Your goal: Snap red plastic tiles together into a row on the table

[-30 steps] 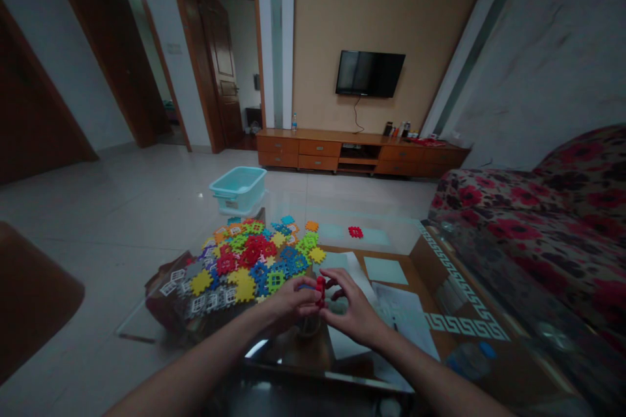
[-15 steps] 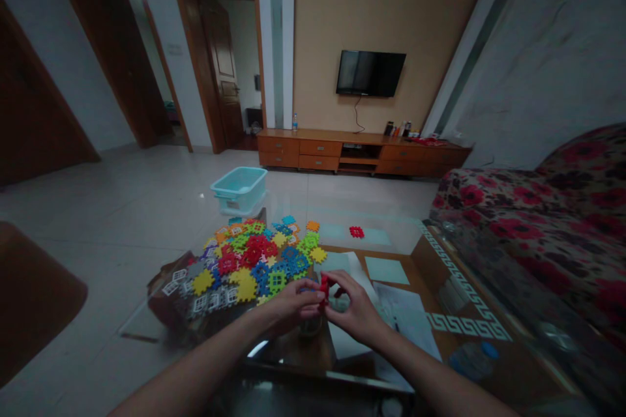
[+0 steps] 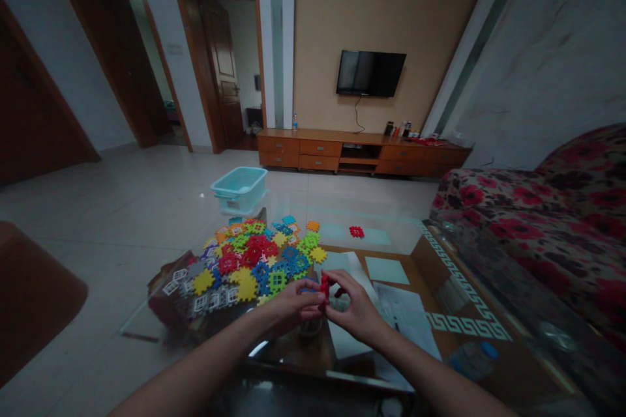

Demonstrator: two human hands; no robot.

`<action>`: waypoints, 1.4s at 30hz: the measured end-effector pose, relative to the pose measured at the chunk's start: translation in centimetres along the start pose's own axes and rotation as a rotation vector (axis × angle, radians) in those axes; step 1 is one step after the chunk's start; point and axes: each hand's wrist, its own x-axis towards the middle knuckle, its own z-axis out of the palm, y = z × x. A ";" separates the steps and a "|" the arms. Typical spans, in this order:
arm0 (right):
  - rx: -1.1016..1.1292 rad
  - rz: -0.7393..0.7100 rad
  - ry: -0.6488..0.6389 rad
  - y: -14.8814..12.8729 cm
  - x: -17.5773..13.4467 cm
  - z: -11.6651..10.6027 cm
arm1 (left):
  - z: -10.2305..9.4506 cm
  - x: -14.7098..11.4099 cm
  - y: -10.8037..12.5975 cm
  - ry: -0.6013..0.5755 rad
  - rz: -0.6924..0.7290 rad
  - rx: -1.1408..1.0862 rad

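Dim cool light, glare on floor, stretched edges, soft detail

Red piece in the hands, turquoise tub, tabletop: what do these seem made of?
Red piece: probably plastic, solid bright colour; finish unclear. Turquoise tub: likely smooth plastic, with a moulded-looking rim. Tabletop: apparently glossy glass, transparent with frosted-looking patterns.

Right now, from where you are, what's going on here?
A person holds a red toy piece edge-on between the left hand and the right hand, above a glass table. A pile of colourful pieces lies to the left, a second red piece lies apart farther ahead, and a light-blue tub stands beyond the pile.
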 end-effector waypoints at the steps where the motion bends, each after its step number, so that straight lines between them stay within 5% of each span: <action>1: 0.000 0.003 -0.001 0.0 0.0 0.0 | 0.1 -0.1 0.1 0.002 -0.002 0.000; 42: -0.070 0.022 0.045 0.1 0.1 -0.1 | 0.2 -0.2 0.5 -0.018 -0.057 -0.084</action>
